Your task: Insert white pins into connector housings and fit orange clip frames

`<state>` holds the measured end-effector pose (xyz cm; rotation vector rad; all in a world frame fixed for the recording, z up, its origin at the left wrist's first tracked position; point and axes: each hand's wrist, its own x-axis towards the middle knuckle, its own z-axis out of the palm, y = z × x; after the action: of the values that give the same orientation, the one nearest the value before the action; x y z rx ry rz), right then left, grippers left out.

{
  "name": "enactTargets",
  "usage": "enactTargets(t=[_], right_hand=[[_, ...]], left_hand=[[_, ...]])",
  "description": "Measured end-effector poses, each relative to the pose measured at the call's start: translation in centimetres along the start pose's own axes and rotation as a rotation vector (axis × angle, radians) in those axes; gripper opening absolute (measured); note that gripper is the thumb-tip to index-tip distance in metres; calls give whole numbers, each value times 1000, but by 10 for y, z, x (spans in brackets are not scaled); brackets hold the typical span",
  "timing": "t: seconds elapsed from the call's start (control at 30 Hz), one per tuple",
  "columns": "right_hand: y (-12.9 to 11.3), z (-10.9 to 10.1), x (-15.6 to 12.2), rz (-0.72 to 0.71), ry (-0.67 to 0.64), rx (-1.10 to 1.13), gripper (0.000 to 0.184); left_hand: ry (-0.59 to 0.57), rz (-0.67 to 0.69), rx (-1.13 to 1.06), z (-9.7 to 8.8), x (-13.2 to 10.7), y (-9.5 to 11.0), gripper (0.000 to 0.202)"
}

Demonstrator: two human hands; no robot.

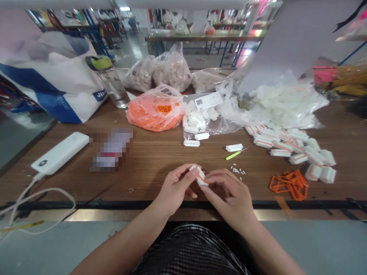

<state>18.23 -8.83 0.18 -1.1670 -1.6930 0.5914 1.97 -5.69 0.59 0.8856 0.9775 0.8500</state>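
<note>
Between my two hands, close to the table's front edge, is a small white plastic block (201,178) with an orange band along it. My left hand (178,186) grips its upper left end, thumb on top. At its right end, the thumb and fingers of my right hand (231,194) pinch the block. Orange bands (289,184) lie in a loose pile to the right. Beyond my hands are a green-handled pick (233,155), a plain white block (234,147) and several tiny white pieces (236,169). White blocks with orange bands (283,143) are heaped at the right.
Behind stand an orange-filled bag (156,110), an open bag of white parts (197,118) and a large bag of pale pieces (283,101). At left are a white power bank (60,152) with a cable, a bottle (111,82) and a blue-white bag (54,84).
</note>
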Motion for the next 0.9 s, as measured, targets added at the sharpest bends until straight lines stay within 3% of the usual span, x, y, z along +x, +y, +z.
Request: enactTargets(t=[0.13, 0.43, 0.67, 0.9], right_hand=[[0, -6, 4, -9, -67, 19, 8], [1, 0, -4, -164, 6, -94, 16], [-1, -5, -5, -64, 11, -35, 12], [1, -6, -5, -133, 32, -101, 19]], left_hand=[[2, 2, 27, 0, -1, 1, 41], [2, 9, -4, 0, -1, -1, 41], [-9, 8, -24, -2, 0, -2, 40], [-7, 5, 3, -2, 0, -2, 41]])
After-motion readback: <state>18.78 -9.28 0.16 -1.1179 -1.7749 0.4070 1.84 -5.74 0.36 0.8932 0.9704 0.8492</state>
